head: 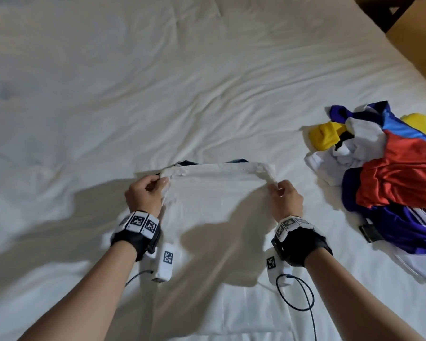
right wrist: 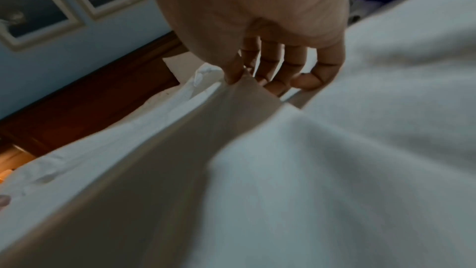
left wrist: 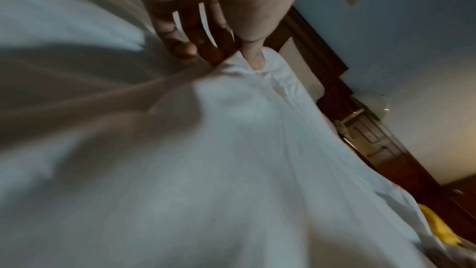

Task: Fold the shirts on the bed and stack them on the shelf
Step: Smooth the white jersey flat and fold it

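On rumpled white bed (head: 158,82), both hands' fingers (head: 163,181) pinching white shirt (head: 217,200); bright clothes pile (head: 391,173) rightward, framed pictures (right wrist: 38,9) beyond.

I am looking at a white shirt (head: 217,193) lying on a white sheet (head: 158,82), with a dark navy edge showing at its far side. To my right a pile (head: 389,183) is showing red, deep blue, lighter blue, white and yellow cloth, some of it blue with white stripes. My wristbands (head: 139,223) are showing black, with white tags printed in black square patterns. The headboard (left wrist: 360,121) is showing dark brown, the wall (left wrist: 412,38) pale blue.
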`<action>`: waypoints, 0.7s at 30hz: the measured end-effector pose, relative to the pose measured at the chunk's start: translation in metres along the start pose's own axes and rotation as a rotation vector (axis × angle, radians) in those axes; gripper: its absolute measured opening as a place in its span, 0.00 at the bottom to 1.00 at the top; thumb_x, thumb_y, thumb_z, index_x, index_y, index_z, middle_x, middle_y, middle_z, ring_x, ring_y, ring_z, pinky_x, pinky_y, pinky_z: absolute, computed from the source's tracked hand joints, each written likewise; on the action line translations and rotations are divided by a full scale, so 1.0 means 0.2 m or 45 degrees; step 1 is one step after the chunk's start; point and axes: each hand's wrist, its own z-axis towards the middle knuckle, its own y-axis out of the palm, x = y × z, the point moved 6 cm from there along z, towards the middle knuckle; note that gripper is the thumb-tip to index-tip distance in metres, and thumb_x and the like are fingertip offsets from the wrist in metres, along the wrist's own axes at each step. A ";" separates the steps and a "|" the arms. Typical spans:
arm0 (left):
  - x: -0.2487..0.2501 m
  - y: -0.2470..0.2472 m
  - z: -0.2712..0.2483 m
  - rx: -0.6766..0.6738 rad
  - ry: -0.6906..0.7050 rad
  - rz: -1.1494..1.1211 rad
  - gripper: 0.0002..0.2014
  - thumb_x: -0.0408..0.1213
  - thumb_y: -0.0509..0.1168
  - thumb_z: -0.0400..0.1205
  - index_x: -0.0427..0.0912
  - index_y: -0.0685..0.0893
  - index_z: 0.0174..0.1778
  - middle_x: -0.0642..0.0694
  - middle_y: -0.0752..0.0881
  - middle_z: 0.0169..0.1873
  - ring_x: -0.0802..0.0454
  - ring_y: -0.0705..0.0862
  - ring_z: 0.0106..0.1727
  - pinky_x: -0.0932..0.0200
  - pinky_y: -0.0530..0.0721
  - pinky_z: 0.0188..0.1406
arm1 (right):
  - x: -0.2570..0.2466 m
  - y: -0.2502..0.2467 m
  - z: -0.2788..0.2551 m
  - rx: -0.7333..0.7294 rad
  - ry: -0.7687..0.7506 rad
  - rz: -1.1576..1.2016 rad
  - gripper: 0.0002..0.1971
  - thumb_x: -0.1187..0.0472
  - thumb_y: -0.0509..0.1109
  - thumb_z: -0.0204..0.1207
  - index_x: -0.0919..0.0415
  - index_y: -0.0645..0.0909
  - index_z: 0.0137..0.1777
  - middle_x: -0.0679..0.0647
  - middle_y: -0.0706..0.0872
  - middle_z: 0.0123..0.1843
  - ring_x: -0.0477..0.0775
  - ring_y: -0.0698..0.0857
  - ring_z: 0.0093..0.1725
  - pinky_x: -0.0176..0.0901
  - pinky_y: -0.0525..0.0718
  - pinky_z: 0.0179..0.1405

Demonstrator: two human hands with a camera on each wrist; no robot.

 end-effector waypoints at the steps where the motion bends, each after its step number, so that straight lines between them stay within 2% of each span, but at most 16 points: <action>1: -0.02 0.01 0.02 -0.013 -0.047 0.021 0.10 0.41 0.76 0.75 0.37 0.91 0.46 0.40 0.91 0.39 0.44 0.87 0.41 0.61 0.78 0.44 | 0.00 0.02 0.00 0.005 0.004 0.002 0.10 0.52 0.64 0.82 0.58 0.79 0.55 0.63 0.85 0.58 0.67 0.81 0.60 0.51 0.74 0.51; 2: -0.02 0.01 0.04 -0.003 -0.062 0.056 0.12 0.43 0.75 0.76 0.38 0.91 0.49 0.38 0.91 0.43 0.41 0.87 0.46 0.58 0.79 0.47 | -0.03 0.03 -0.03 0.038 -0.020 -0.028 0.14 0.53 0.64 0.81 0.59 0.78 0.62 0.63 0.81 0.64 0.67 0.78 0.65 0.54 0.74 0.56; 3: -0.01 0.00 0.03 0.039 0.000 0.146 0.15 0.44 0.74 0.77 0.37 0.89 0.54 0.36 0.89 0.49 0.37 0.86 0.52 0.53 0.80 0.52 | -0.06 0.04 -0.08 0.104 -0.083 -0.100 0.20 0.53 0.65 0.81 0.58 0.74 0.70 0.62 0.76 0.72 0.67 0.73 0.71 0.57 0.72 0.63; 4: 0.03 -0.01 0.00 0.076 0.117 0.269 0.20 0.46 0.71 0.79 0.36 0.86 0.61 0.33 0.86 0.56 0.34 0.82 0.59 0.48 0.78 0.58 | -0.11 0.06 -0.16 0.161 -0.197 -0.176 0.26 0.51 0.65 0.80 0.56 0.68 0.77 0.60 0.68 0.79 0.65 0.66 0.77 0.61 0.67 0.70; 5: 0.08 0.00 -0.07 0.078 0.259 0.375 0.25 0.50 0.66 0.82 0.36 0.81 0.69 0.31 0.81 0.64 0.33 0.77 0.67 0.44 0.75 0.65 | -0.16 0.08 -0.27 0.152 -0.354 -0.226 0.31 0.49 0.63 0.81 0.54 0.61 0.83 0.55 0.59 0.85 0.60 0.58 0.83 0.63 0.57 0.77; 6: 0.15 0.03 -0.17 0.005 0.395 0.467 0.29 0.53 0.58 0.84 0.38 0.74 0.76 0.32 0.74 0.73 0.34 0.70 0.76 0.42 0.69 0.72 | -0.22 0.13 -0.40 0.053 -0.532 -0.268 0.34 0.45 0.58 0.82 0.51 0.52 0.86 0.50 0.48 0.88 0.54 0.47 0.86 0.64 0.44 0.80; 7: 0.19 0.10 -0.29 -0.169 0.509 0.558 0.31 0.57 0.50 0.85 0.43 0.65 0.82 0.36 0.63 0.81 0.37 0.59 0.83 0.41 0.59 0.79 | -0.26 0.20 -0.52 -0.112 -0.708 -0.313 0.35 0.43 0.53 0.83 0.48 0.44 0.86 0.45 0.39 0.87 0.49 0.38 0.85 0.63 0.33 0.80; 8: 0.21 0.19 -0.39 -0.371 0.616 0.646 0.32 0.59 0.42 0.86 0.50 0.54 0.86 0.43 0.50 0.86 0.42 0.47 0.86 0.40 0.49 0.82 | -0.27 0.28 -0.62 -0.316 -0.831 -0.381 0.34 0.43 0.49 0.84 0.46 0.37 0.85 0.42 0.32 0.85 0.46 0.31 0.84 0.65 0.26 0.78; 9: 0.18 0.27 -0.48 -0.574 0.679 0.742 0.32 0.61 0.35 0.86 0.55 0.44 0.86 0.48 0.38 0.86 0.46 0.37 0.86 0.40 0.40 0.83 | -0.24 0.35 -0.67 -0.490 -0.888 -0.470 0.33 0.43 0.47 0.86 0.45 0.33 0.84 0.41 0.28 0.84 0.46 0.26 0.82 0.69 0.25 0.77; 10: 0.11 0.34 -0.51 -0.699 0.707 0.850 0.31 0.62 0.29 0.84 0.58 0.36 0.84 0.51 0.30 0.84 0.49 0.30 0.84 0.40 0.34 0.82 | -0.21 0.40 -0.67 -0.583 -0.909 -0.545 0.33 0.43 0.46 0.86 0.44 0.30 0.83 0.41 0.25 0.83 0.46 0.24 0.81 0.72 0.27 0.76; 11: 0.05 0.37 -0.49 -0.716 0.722 0.912 0.31 0.62 0.27 0.83 0.59 0.33 0.83 0.51 0.27 0.82 0.49 0.28 0.83 0.41 0.30 0.81 | -0.19 0.42 -0.62 -0.584 -0.903 -0.607 0.34 0.41 0.45 0.86 0.44 0.29 0.83 0.42 0.24 0.83 0.47 0.23 0.81 0.73 0.29 0.77; 14: -0.07 0.34 -0.31 -0.521 0.630 0.964 0.32 0.60 0.33 0.83 0.57 0.38 0.84 0.48 0.35 0.85 0.46 0.34 0.85 0.46 0.24 0.79 | -0.10 0.40 -0.35 -0.439 -0.737 -0.687 0.35 0.37 0.43 0.84 0.46 0.29 0.83 0.46 0.21 0.81 0.48 0.22 0.80 0.71 0.26 0.76; 16: -0.14 0.26 -0.24 -0.464 0.401 0.971 0.33 0.60 0.33 0.82 0.55 0.35 0.84 0.46 0.35 0.85 0.46 0.33 0.85 0.40 0.24 0.77 | -0.04 0.30 -0.20 -0.372 -0.499 -0.540 0.37 0.39 0.47 0.85 0.48 0.29 0.83 0.47 0.22 0.82 0.52 0.24 0.81 0.71 0.27 0.77; 17: -0.16 0.21 -0.22 -0.403 0.285 0.934 0.35 0.60 0.36 0.83 0.52 0.37 0.85 0.42 0.37 0.85 0.44 0.34 0.85 0.36 0.29 0.79 | -0.01 0.26 -0.16 -0.315 -0.398 -0.447 0.38 0.41 0.51 0.85 0.50 0.32 0.85 0.50 0.26 0.84 0.55 0.27 0.83 0.69 0.28 0.78; 19: -0.14 0.11 -0.21 -0.309 0.071 0.758 0.38 0.57 0.50 0.86 0.41 0.43 0.86 0.35 0.45 0.85 0.39 0.43 0.86 0.35 0.44 0.82 | 0.03 0.16 -0.11 -0.146 -0.264 -0.307 0.41 0.42 0.59 0.83 0.58 0.42 0.86 0.60 0.41 0.87 0.61 0.41 0.85 0.62 0.40 0.82; 21: -0.11 0.04 -0.20 -0.249 -0.064 0.595 0.40 0.54 0.63 0.83 0.33 0.56 0.84 0.31 0.61 0.81 0.36 0.59 0.82 0.39 0.58 0.80 | 0.02 0.07 -0.11 0.026 -0.228 -0.256 0.42 0.39 0.65 0.77 0.63 0.58 0.83 0.65 0.62 0.82 0.66 0.61 0.80 0.58 0.58 0.77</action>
